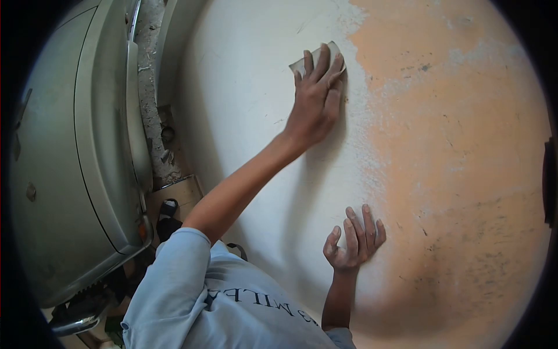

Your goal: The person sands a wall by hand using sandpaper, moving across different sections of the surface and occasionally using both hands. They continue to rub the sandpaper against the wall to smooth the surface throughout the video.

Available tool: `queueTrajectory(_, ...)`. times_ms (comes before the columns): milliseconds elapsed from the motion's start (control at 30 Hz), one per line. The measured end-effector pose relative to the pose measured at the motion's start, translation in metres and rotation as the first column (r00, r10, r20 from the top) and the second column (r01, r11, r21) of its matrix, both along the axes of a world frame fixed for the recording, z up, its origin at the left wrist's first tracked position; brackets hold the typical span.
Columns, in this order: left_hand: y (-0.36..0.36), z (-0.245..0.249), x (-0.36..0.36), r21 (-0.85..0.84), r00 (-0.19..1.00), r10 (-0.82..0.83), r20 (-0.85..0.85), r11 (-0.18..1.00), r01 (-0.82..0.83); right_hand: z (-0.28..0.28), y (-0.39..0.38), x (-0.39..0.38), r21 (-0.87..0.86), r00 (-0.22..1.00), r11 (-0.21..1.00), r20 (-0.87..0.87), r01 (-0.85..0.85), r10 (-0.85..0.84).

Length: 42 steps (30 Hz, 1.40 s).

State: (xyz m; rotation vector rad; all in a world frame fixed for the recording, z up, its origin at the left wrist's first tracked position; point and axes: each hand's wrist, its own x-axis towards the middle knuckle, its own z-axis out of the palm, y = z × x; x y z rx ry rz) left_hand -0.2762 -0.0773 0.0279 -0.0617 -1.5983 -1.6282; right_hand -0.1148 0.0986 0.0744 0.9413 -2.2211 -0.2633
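Up on the white stretch of the wall (250, 70), near the ragged border where orange begins, sits a small greyish sheet (299, 64), mostly hidden beneath the person's left hand (317, 102). That grip is on the sheet: the fingers lie over it and seem to pin it to the wall, with one corner poking out on the left and another above. From where I stand, I can't tell whether the thumb also pinches an edge.

I'd judge it nearly weightless, thin and bendy, something like sandpaper, though its underside is out of sight. A sheet like that would probably crease or curl at the corners and could tear along a fold, so the best hold looks to be a flat one: fingers spread across the middle, pressure even, perhaps the thumb tucked over the near edge. Any dust on the fingers might make it a little slippery, while a coarse underside should drag against the wall.

Lower down, the right hand (356, 247) holds nothing; its fingers are parted and slightly bent, and it appears to rest against the wall just beside the orange. Off to the left stands a greenish-grey car (99, 145).
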Motion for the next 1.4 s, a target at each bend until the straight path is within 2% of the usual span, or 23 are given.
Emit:
queueTrajectory(33, 0.005, 0.004, 0.002, 0.000, 1.000, 0.028, 0.010, 1.000, -0.029, 0.000, 0.001, 0.001, 0.000, 1.000, 1.000, -0.005, 0.007, -0.007)
queueTrajectory(100, 0.023, -0.014, 0.026, -0.126, 0.998, -0.049, -0.037, 0.991, 0.044, -0.001, 0.000, -0.001, 0.001, 1.000, 1.000, -0.017, 0.008, -0.008)
queueTrajectory(167, 0.038, -0.022, 0.062, -0.185, 0.978, -0.204, 0.050, 0.960, 0.210, -0.001, -0.001, -0.001, 0.000, 1.000, 1.000, -0.017, 0.009, -0.009)
queueTrajectory(233, 0.039, -0.026, 0.052, -0.208, 0.993, -0.118, 0.003, 0.971, 0.116, -0.001, 0.000, -0.001, 0.004, 1.000, 1.000, -0.011, 0.006, -0.005)
queueTrajectory(333, 0.011, -0.006, 0.010, -0.097, 0.997, 0.012, -0.081, 0.995, -0.020, -0.001, 0.000, -0.002, 0.020, 1.000, 1.000, -0.008, 0.001, 0.000)
queueTrajectory(367, -0.004, 0.004, -0.006, -0.010, 0.996, 0.032, -0.089, 0.999, -0.033, 0.001, -0.001, -0.001, 0.042, 1.000, 0.999, -0.003, 0.007, -0.007)
queueTrajectory(433, -0.005, 0.012, -0.012, 0.017, 0.997, 0.046, -0.055, 0.999, -0.045, 0.002, 0.000, 0.001, 0.063, 1.000, 0.998, -0.003, 0.015, -0.014)
queueTrajectory(533, 0.021, -0.011, 0.025, -0.134, 0.995, -0.053, -0.080, 0.990, 0.042, 0.001, -0.001, -0.001, 0.057, 1.000, 0.998, -0.014, 0.013, -0.012)
queueTrajectory(567, 0.031, -0.020, 0.045, -0.193, 0.990, -0.133, -0.048, 0.974, 0.122, 0.001, -0.001, -0.001, 0.062, 1.000, 0.998, -0.014, 0.014, -0.014)
queueTrajectory(633, 0.035, -0.024, 0.060, -0.207, 0.982, -0.186, 0.027, 0.960, 0.188, 0.002, -0.002, -0.003, 0.070, 1.000, 0.998, -0.016, 0.006, -0.005)
queueTrajectory(733, 0.018, -0.020, 0.000, -0.167, 0.980, 0.082, -0.180, 0.979, -0.113, 0.002, -0.001, -0.002, 0.065, 1.000, 0.998, -0.012, 0.003, -0.002)
queueTrajectory(767, 0.001, -0.008, -0.022, -0.061, 0.977, 0.127, -0.170, 0.988, -0.139, 0.001, -0.001, -0.002, 0.060, 1.000, 0.998, -0.010, 0.006, -0.006)
queueTrajectory(800, -0.017, 0.003, -0.043, 0.073, 0.978, 0.108, -0.180, 0.993, -0.096, 0.001, -0.002, -0.001, 0.055, 1.000, 0.998, -0.005, 0.011, -0.011)
queueTrajectory(833, -0.033, 0.010, -0.059, 0.067, 0.979, 0.105, -0.177, 0.993, -0.095, 0.002, -0.002, 0.000, 0.063, 1.000, 0.998, -0.003, 0.024, -0.024)
queueTrajectory(900, -0.021, 0.009, -0.054, 0.066, 0.969, 0.182, -0.168, 0.983, -0.174, 0.003, -0.005, -0.001, 0.074, 0.999, 0.997, -0.008, 0.038, -0.038)
queueTrajectory(967, 0.009, -0.010, -0.015, -0.085, 0.982, 0.137, -0.132, 0.985, -0.149, 0.002, -0.005, -0.001, 0.060, 0.999, 0.998, -0.019, 0.027, -0.026)
queueTrajectory(1033, 0.056, -0.049, 0.031, -0.333, 0.993, 0.079, -0.092, 0.937, -0.106, 0.002, -0.005, -0.003, 0.046, 1.000, 0.999, -0.026, 0.004, -0.002)
queueTrajectory(1100, 0.068, -0.058, 0.073, -0.370, 0.996, -0.092, -0.019, 0.926, 0.079, 0.002, -0.003, -0.002, 0.035, 1.000, 0.999, -0.024, -0.013, 0.014)
queueTrajectory(1200, 0.048, -0.041, 0.028, -0.304, 0.998, 0.043, -0.040, 0.951, -0.054, 0.001, 0.000, -0.002, 0.009, 0.999, 0.999, -0.008, -0.032, 0.032)
queueTrajectory(1267, 0.006, -0.007, -0.025, -0.108, 0.962, 0.237, -0.134, 0.962, -0.252, 0.002, -0.002, -0.003, 0.025, 1.000, 1.000, -0.014, -0.012, 0.013)
queueTrajectory(1333, -0.039, 0.013, -0.075, -0.005, 0.954, 0.239, -0.182, 0.970, -0.244, 0.001, -0.004, -0.002, 0.040, 1.000, 0.999, -0.012, 0.013, -0.013)
queueTrajectory(1367, -0.052, 0.032, -0.056, -0.076, 0.995, 0.096, 0.032, 0.993, -0.093, 0.001, -0.005, -0.002, 0.047, 1.000, 0.999, -0.013, 0.027, -0.027)
queueTrajectory(1400, -0.043, 0.020, -0.058, -0.058, 0.985, 0.152, -0.078, 0.986, -0.157, 0.002, -0.007, -0.002, 0.056, 0.999, 0.998, -0.013, 0.037, -0.036)
